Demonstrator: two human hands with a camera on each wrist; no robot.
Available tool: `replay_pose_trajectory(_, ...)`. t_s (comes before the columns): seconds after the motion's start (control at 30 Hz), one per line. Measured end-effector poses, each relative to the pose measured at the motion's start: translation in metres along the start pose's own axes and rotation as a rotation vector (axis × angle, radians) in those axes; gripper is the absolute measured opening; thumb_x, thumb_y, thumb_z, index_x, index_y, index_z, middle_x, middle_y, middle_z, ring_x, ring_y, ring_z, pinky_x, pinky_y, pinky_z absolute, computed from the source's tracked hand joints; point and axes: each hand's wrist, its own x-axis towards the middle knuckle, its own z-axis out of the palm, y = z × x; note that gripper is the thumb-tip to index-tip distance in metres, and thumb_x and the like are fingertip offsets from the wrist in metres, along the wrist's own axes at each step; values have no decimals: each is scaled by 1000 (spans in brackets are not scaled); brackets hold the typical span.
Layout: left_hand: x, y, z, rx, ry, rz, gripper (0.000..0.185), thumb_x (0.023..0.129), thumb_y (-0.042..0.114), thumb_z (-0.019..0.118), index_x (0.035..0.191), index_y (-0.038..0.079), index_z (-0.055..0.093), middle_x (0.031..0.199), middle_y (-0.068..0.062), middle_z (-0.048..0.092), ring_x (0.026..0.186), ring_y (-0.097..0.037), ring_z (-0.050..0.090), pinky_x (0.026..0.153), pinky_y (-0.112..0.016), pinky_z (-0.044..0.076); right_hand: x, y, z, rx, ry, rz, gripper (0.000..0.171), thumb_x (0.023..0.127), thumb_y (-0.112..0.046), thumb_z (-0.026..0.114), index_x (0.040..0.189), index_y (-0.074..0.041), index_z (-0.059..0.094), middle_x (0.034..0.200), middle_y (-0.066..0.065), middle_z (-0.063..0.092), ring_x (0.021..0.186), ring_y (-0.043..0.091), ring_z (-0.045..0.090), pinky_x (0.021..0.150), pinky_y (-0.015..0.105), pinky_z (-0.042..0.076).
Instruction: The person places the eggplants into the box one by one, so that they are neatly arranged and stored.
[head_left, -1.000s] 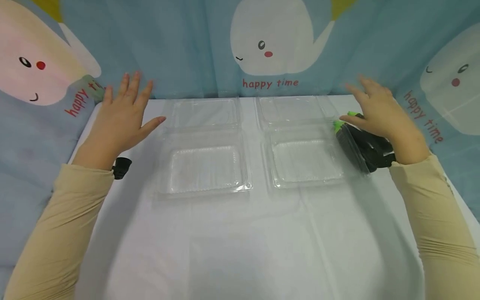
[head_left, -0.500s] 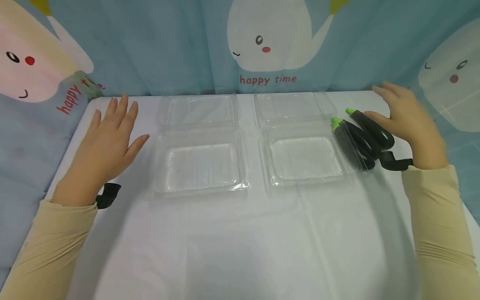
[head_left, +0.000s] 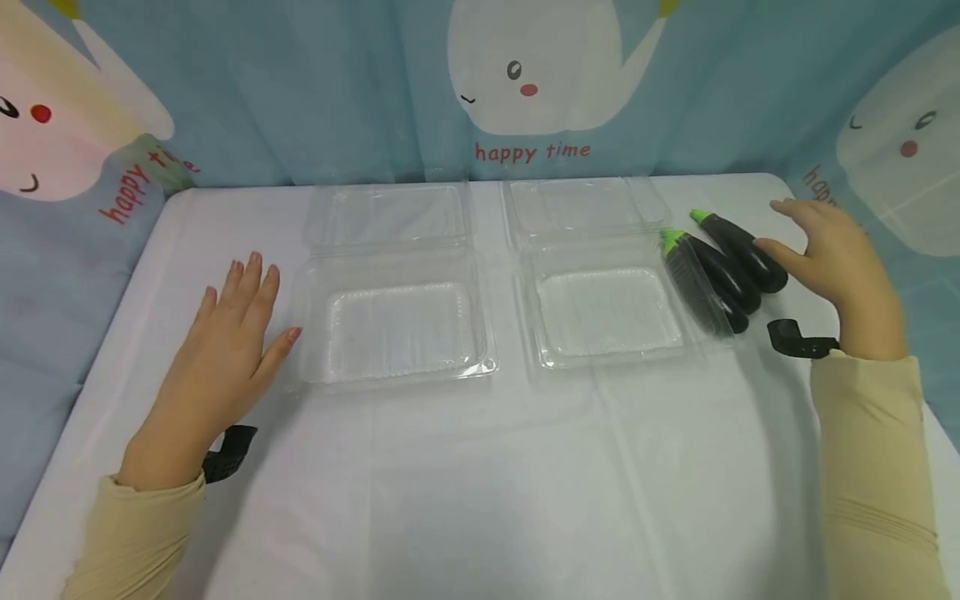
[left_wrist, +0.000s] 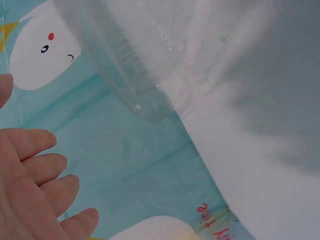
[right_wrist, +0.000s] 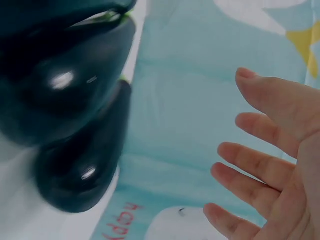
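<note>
Your right hand [head_left: 843,267] holds nothing: fingers loosely spread, thumb tip at or just off the nearer eggplant, contact too close to call. The right wrist view confirms it, fingers [right_wrist: 265,150] splayed in air with the eggplants [right_wrist: 65,100] beside the palm, not inside it. Your left hand [head_left: 221,358] lies flat and empty on the cloth [head_left: 480,483], fingers straight, thumb close to the left tray [head_left: 397,329], not gripping it.

Step in hand, by my read: the reach, before any pickup. Next move calls for curling fingers round one eggplant's body, across its width, then lifting clear of its neighbour.

The eggplants [head_left: 720,267] lie side by side, touching, on the cloth just right of the right tray [head_left: 603,312], the left one against its rim. Long axes run diagonally: green stem ends point up-left toward the backdrop [head_left: 480,83], rounded dark ends point down-right toward your wrist. Both clear trays lie open, lids [head_left: 585,204] folded back, nothing inside.
</note>
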Motion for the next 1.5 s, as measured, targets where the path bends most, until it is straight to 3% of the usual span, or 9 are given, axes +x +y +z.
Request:
replay_pose_trajectory(0.4,-21,0,25,-70,3,-60,63,101,27,42,146,-9,15,154,-25,7,142,-37,4,112,-56,5,-22,24,22,50,37,126,61,98,-34,48,142,5,32,143,34,29,132,50,23,110,60,13)
replay_pose_trajectory(0.5,-28,-1,28,-82,18,-79,61,101,23,42,145,-10,16,153,-26,8,142,-38,6,113,-55,5,-22,26,28,42,45,169,62,98,-36,46,143,4,31,143,33,29,127,52,29,107,62,19)
replay_pose_trajectory(0.67,-29,0,37,-109,23,-83,57,103,21,37,145,-11,16,153,-25,8,142,-36,7,113,-53,6,-28,35,31,85,44,201,61,98,-35,47,144,3,31,139,36,33,109,58,38,93,68,31)
replay_pose_trajectory(0.9,-31,-1,43,-102,17,-86,56,102,19,37,145,-11,17,153,-26,11,142,-33,7,114,-51,4,-26,39,38,182,47,196,59,98,-31,50,143,2,34,137,36,36,117,57,38,95,66,32)
replay_pose_trajectory(1.23,-39,-4,50,-130,11,-77,56,104,23,33,146,-10,15,153,-24,10,143,-29,6,115,-47,2,-16,42,51,205,45,231,59,96,-31,53,141,3,38,136,33,40,108,58,46,87,65,40)
replay_pose_trajectory(1.5,-34,-4,52,-117,41,-51,54,104,22,32,144,-12,19,152,-26,15,143,-30,9,115,-50,5,-16,47,54,258,76,283,60,96,-31,55,142,1,37,140,28,40,117,53,44,93,60,39)
